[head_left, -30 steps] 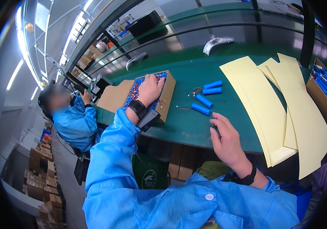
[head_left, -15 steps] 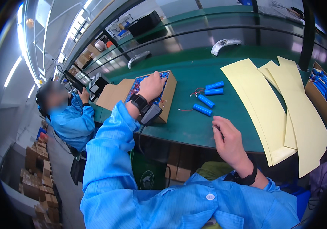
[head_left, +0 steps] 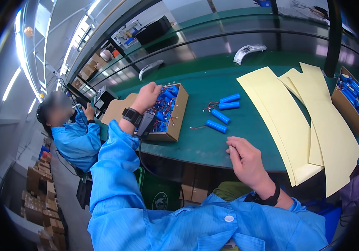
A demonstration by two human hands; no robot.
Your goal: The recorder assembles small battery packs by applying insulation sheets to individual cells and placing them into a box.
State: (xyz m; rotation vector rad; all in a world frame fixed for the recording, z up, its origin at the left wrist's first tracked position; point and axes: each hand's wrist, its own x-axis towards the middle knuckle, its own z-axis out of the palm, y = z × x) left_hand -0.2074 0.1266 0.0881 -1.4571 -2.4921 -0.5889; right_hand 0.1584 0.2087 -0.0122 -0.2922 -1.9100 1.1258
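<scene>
An open cardboard box (head_left: 180, 112) on the green table holds several blue cylindrical batteries (head_left: 165, 97) with thin red and black leads. My left hand (head_left: 147, 96) is over the box's far left part, its fingers curled in. What they hold, if anything, is hidden. To the right of the box lie several loose blue batteries (head_left: 229, 105), their leads trailing left. Just in front of these, by the near table edge, my right hand (head_left: 247, 161) hovers with fingers bent and closed towards the thumb. Nothing shows in it.
Pale yellow sheets (head_left: 273, 121) overlap on the right, beside another box of blue batteries (head_left: 351, 96). Curved white parts (head_left: 248, 52) lie at the table's back. A co-worker in blue (head_left: 73, 136) sits at left. A dark device (head_left: 147, 124) is at my left wrist, its cable hanging down.
My left hand has shifted left across the box, uncovering more batteries. My right hand's fingers have drawn closer together. The whole view has shifted slightly.
</scene>
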